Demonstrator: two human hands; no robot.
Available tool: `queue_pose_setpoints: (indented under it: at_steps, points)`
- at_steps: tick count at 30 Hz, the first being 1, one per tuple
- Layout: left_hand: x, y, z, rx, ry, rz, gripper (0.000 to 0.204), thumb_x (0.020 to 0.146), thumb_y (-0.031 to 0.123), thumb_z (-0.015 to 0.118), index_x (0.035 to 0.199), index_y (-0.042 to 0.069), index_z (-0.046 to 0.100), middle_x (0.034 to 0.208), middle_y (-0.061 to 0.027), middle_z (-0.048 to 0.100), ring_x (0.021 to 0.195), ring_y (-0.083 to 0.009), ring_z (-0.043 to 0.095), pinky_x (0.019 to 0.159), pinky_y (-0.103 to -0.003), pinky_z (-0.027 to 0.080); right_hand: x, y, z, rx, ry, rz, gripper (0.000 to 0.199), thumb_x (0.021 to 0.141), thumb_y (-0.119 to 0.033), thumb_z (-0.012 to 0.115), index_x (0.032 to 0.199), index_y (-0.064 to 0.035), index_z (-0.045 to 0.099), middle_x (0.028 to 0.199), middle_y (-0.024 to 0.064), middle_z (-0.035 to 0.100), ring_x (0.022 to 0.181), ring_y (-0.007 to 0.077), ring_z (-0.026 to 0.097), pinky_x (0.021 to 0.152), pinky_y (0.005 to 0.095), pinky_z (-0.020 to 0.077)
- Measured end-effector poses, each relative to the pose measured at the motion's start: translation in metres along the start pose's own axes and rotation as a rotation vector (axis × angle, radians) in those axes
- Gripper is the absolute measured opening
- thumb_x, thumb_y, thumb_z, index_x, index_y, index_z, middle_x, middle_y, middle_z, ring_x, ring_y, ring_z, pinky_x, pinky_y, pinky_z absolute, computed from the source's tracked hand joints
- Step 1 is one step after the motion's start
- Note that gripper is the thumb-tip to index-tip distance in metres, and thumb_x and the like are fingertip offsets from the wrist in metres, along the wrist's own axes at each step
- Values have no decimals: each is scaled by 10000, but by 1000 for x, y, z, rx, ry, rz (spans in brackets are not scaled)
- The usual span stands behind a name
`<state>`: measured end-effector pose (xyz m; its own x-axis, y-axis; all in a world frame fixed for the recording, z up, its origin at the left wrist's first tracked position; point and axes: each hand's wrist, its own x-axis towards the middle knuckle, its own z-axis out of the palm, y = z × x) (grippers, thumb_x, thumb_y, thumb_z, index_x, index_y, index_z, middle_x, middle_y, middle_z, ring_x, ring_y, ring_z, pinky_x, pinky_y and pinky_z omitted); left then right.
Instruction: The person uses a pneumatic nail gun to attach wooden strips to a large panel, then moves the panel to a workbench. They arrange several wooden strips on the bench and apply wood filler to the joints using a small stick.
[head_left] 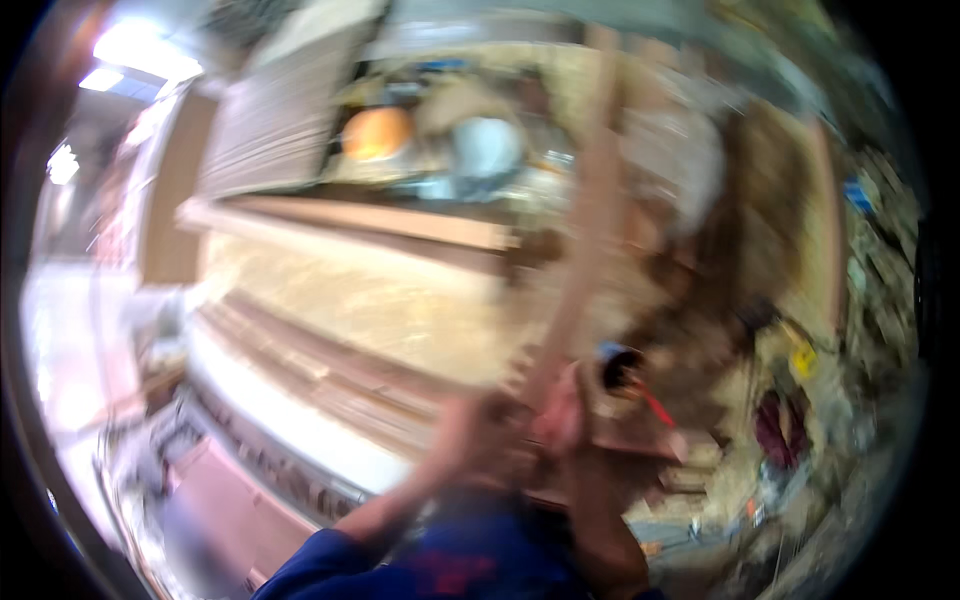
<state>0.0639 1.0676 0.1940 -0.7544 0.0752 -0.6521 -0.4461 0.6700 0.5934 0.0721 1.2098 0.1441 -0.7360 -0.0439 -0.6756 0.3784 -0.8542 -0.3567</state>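
Note:
A long, narrow wooden strip point(588, 200) stretches away from me toward the far side of the bench, its near end at my hands. The fingers of my left hand point(488, 432) are closed about that near end, on its left side. My right hand point(566, 412) grips the strip close by, from the right. Motion smears both hands, so single fingers do not show clearly. To the left, several long wooden strips point(320, 370) lie side by side along the near edge of the workbench point(350, 290).
A wooden bar point(370, 218) lies across the bench's far part. Behind it stand an orange round thing point(377, 134) and a pale blue rounded container point(486, 148). Crumpled clear plastic point(680, 160) lies right of the strip. Short wood pieces point(690, 450) are near my right arm.

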Motion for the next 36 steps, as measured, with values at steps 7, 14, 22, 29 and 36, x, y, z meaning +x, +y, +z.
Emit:
queue_pose_setpoints:
  at_steps: [7, 14, 22, 29, 36]
  points:
    - [-103, -94, -25, -6, -235, 131, 414, 977, 472, 652, 1125, 99, 752, 986, -189, 743, 927, -362, 721, 809, -464, 551, -63, 62, -52, -628, -135, -396, 466, 873, -168, 739, 1268, -20, 541, 959, 79, 631, 757, 161, 604, 709, 339, 540]
    - [-99, -186, -7, -86, -130, 125, 284, 942, 318, 704, 1080, 73, 737, 1032, -233, 728, 925, -392, 710, 818, -449, 549, -25, 25, -81, -1887, -479, -422, 441, 890, -199, 750, 1294, -66, 635, 1188, 205, 702, 1075, 404, 691, 885, 466, 567]
    - [-89, -139, -10, 188, -244, 103, 251, 978, 327, 696, 1016, 82, 730, 843, -121, 742, 719, -274, 709, 673, -387, 544, 58, 33, -112, -2208, -510, -580, 424, 770, -166, 788, 1155, -117, 619, 1150, 111, 628, 1130, 349, 623, 931, 484, 517]
    - [6, -105, 21, 12, -192, 469, 172, 906, 190, 732, 997, 48, 705, 835, -155, 703, 730, -328, 675, 665, -406, 521, -24, 30, -140, -1781, 56, -926, 332, 815, -21, 760, 1124, -71, 649, 1101, 97, 639, 1036, 263, 638, 891, 389, 511]
    - [187, -35, 141, 100, -52, 1088, 709, 741, 151, 885, 1382, 82, 590, 1259, -165, 685, 1130, -361, 658, 987, -436, 529, -59, -57, -135, -857, 371, -1001, 265, 934, -39, 747, 1174, -8, 640, 993, 29, 653, 864, 95, 609, 751, 261, 515]
